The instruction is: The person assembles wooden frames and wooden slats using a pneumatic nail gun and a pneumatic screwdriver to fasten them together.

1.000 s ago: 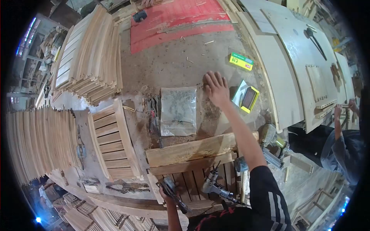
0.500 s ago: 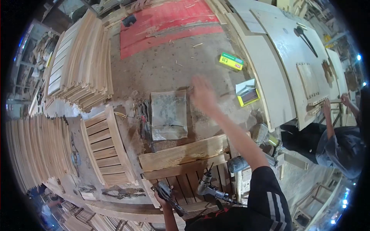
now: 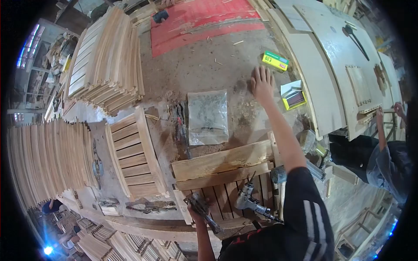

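My left hand (image 3: 198, 211) is wrapped around a dark metal nail gun (image 3: 204, 214) beside a slatted wooden panel at the bench's near edge. My right hand (image 3: 263, 83) is stretched far over the bench with its fingers apart and nothing in them. Just beyond its fingertips lies a closed green and yellow box (image 3: 275, 61). To its right sits an opened yellow box (image 3: 294, 96) with dark strips inside. An air drill (image 3: 252, 202) with a bit fitted rests on the panel (image 3: 222, 195), close to my body. Behind it lies a wide wooden board (image 3: 222, 161).
A clear plastic packet (image 3: 208, 117) lies mid-bench, with hand tools (image 3: 179, 122) to its left. Stacked wooden slats (image 3: 52, 161) and a slatted frame (image 3: 135, 156) fill the left. Red sheeting (image 3: 209, 21) covers the far end. Another person (image 3: 389, 163) works at the right.
My right hand has moved from a blur near the packet toward the green and yellow box, and its fingers now show spread. My left hand keeps the nail gun. The whole view has shifted.
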